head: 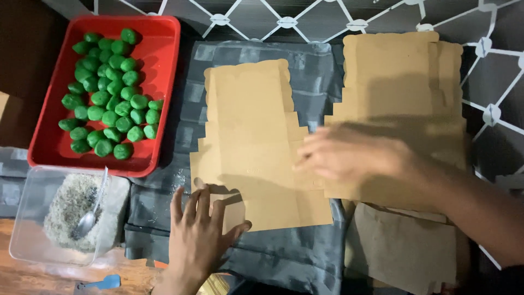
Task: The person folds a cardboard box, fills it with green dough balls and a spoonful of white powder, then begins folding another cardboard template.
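Note:
A flat, unfolded brown cardboard box blank (254, 131) lies on the grey cloth (305, 65) in the middle. My left hand (199, 235) rests flat with fingers spread on the blank's lower left corner. My right hand (349, 155), blurred with motion, hovers with fingers apart over the blank's right edge, where it meets a stack of more brown blanks (398, 82) on the right. Neither hand grips anything.
A red tray (158, 54) at the upper left holds several green balls (109, 93). Below it stands a clear plastic container (33, 191) of whitish-grey flakes with a metal spoon (90, 216). Brown paper sheets (404, 251) lie at the lower right. A wooden surface shows at bottom left.

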